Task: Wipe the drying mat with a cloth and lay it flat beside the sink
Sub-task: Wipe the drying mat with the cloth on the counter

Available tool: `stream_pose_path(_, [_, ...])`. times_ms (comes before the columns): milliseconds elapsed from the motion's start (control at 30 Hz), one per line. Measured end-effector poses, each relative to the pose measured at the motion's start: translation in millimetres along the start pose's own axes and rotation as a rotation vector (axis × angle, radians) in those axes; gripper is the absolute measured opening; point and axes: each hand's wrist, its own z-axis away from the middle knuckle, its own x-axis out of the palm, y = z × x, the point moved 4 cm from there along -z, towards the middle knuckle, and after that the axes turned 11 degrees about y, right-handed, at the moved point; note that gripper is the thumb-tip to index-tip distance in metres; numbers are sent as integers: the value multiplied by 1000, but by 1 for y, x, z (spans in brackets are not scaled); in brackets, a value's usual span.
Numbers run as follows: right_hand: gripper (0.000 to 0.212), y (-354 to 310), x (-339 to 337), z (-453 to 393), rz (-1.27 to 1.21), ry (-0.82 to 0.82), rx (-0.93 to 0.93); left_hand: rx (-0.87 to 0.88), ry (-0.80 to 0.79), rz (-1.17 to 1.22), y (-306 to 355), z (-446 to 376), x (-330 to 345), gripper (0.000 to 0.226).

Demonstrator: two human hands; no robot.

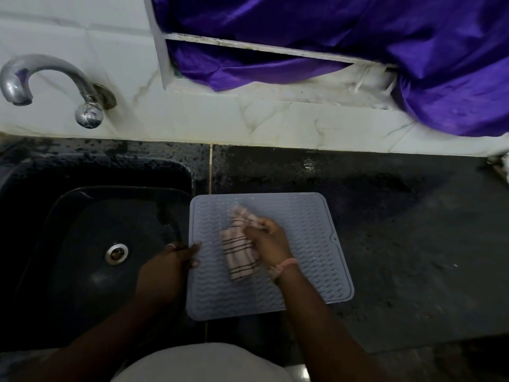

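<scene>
Nearest the camera: both forearms reach in over the front edge of the dark surface (399, 244). Left hand (168, 267) sits at the left edge of the drying mat (303, 238), thumb and fingers curled over the rim and pinching it. Judging by placement, that's an anchor so the mat doesn't skate while it's rubbed. Right hand (268, 241) has its grip clenched around a bunched striped cloth (239, 252), knuckles up, cloth pressed onto the ribbed mat near its centre-left; the far end of the cloth looks motion-blurred, so likely mid-stroke. Pink band on the right wrist. Mat is pale blue-grey, wavy ribs, raised rim, lying flat on the surface just right of the sink (91, 244), its left edge touching or slightly overhanging the sink lip; can't tell which. So placement is basically already where the task wants it, and the wiping is the step in hand. The right half of the mat is clear of the cloth, probably next to cover. Sink is black, drain visible, looks wet. Further back: chrome tap (52, 84) on the white tiled wall above the sink, then purple fabric (358, 51) draped over a ledge, well clear of the work.
</scene>
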Motion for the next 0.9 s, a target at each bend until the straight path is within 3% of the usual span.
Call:
stream_pose_path(233, [13, -49, -158, -12, 326, 592, -292, -49, 76, 24, 14, 6, -1, 42])
stream_pose_path(300, [17, -52, -177, -20, 452, 669, -346, -35, 96, 15, 17, 6, -1, 41])
stream_pose_path(533, [35, 9, -134, -60, 959, 481, -312, -20, 151, -37, 19, 10, 1, 33])
stream_pose_path(633, [46, 14, -120, -56, 926, 531, -371, -8, 143, -50, 19, 8, 1, 30])
stream_pose_path(767, [32, 7, -114, -54, 934, 494, -360, -124, 173, 69, 15, 3, 1, 31])
stream_pose_path(900, [26, 9, -93, -38, 917, 434, -416, -89, 188, 76, 17, 5, -2, 24])
